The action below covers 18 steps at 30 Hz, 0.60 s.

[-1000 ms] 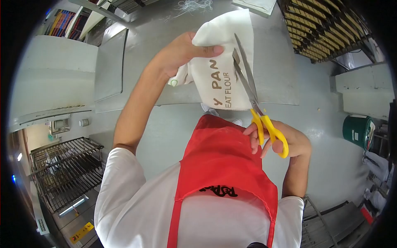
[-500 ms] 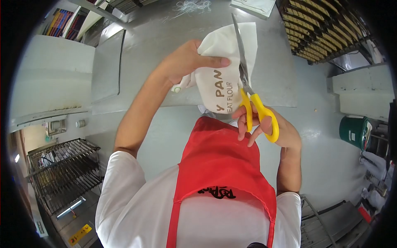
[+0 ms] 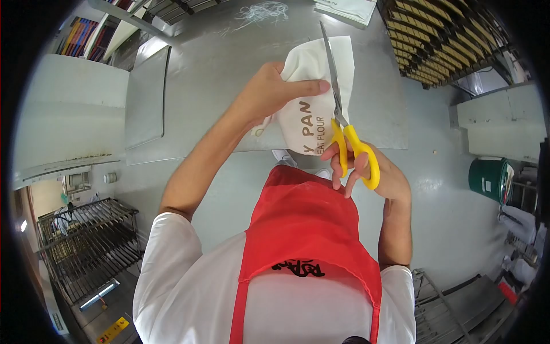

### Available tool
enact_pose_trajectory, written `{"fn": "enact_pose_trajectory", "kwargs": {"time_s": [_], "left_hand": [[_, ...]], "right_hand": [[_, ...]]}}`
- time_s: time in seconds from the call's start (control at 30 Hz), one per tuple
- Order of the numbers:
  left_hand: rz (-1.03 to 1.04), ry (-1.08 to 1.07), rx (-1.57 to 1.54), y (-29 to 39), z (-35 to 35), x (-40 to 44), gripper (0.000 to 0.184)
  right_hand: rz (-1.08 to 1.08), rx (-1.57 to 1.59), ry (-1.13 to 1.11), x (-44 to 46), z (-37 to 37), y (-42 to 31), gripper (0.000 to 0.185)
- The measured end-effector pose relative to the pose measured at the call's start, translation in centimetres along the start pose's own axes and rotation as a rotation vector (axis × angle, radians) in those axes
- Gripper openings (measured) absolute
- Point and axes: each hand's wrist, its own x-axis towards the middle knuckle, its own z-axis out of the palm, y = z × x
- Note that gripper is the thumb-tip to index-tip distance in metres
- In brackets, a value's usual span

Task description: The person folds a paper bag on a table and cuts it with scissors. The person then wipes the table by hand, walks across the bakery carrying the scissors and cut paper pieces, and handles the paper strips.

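Holds a white printed bag (image 3: 309, 114) over the near edge of the bench (image 3: 212, 103), pinched between thumb and fingers of the left hand (image 3: 278, 92). Grips yellow-handled scissors (image 3: 340, 117) in the right hand (image 3: 388, 175), with fingers hooked through the loops and blades pointing far along the bag's right side. Beyond, at the bench's far side, loose pale threads (image 3: 263, 11); right of them, a white stack (image 3: 348, 8). Nearest, a red apron (image 3: 309, 223).

Scissors (image 3: 341, 118), tip now beyond cloth (image 3: 294, 123)
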Motion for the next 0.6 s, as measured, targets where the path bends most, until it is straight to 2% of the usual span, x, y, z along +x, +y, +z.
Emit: {"fn": "enact_pose_trajectory", "kwargs": {"time_s": [0.13, 0.4, 0.6], "left_hand": [[0.006, -0.02, 0.02, 0.0, -0.1, 0.0, 0.045], [-0.034, -0.008, 0.104, -0.7, -0.7, 0.2, 0.044], [-0.035, 0.038, 0.12, -1.5, -1.0, 0.6, 0.044]], "right_hand": [[-0.034, 0.027, 0.03, 0.4, 0.2, 0.9, 0.052], [-0.124, 0.1, 0.102, 1.3, 1.1, 2.8, 0.037], [-0.131, 0.105, 0.104, 1.4, 1.3, 3.3, 0.039]]}}
